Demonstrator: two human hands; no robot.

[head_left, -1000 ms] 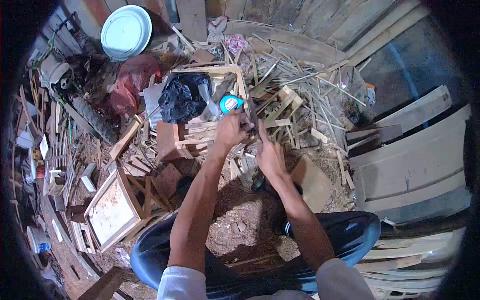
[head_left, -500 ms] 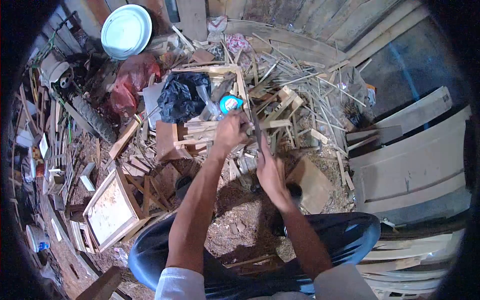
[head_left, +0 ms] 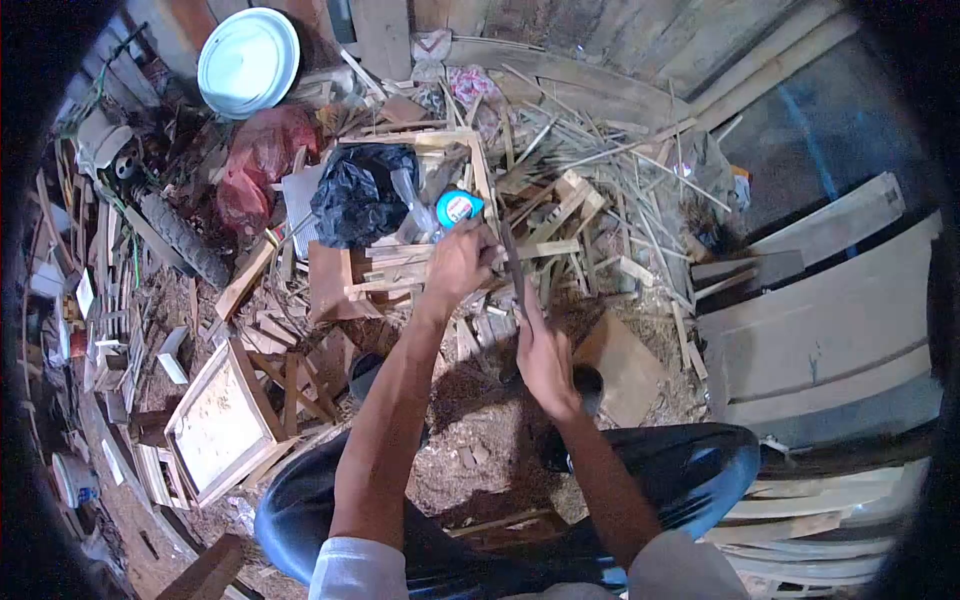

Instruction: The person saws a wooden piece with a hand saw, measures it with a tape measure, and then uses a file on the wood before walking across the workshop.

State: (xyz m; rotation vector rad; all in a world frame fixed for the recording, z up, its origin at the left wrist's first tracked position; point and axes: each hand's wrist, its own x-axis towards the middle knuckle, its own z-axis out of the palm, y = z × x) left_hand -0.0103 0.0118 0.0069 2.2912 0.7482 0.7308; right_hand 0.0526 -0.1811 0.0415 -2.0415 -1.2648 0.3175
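My right hand (head_left: 547, 370) is wrapped round the handle end of a long dark-bladed knife (head_left: 514, 262). Its blade points away from me and slants a little to the left. Just left of the blade, my left hand (head_left: 462, 262) is closed, its fingers curled; whatever lies in them is too small or hidden to make out. Beyond the left knuckles sits a round bright-blue object with a white label (head_left: 458, 208), like a tape measure. A light wooden frame (head_left: 478, 165) and loose wood strips (head_left: 395, 272) lie around both hands.
A black plastic bag (head_left: 365, 195) and a red bag (head_left: 255, 165) lie to the left, under a white basin (head_left: 248, 62). Thin sticks (head_left: 640, 200) are heaped at right. A framed panel (head_left: 220, 425) leans near my left knee; boards (head_left: 820, 330) stand at far right.
My right hand and the knife have shifted slightly down toward me. My left hand stays in nearly the same place, still closed. The view has moved very slightly.
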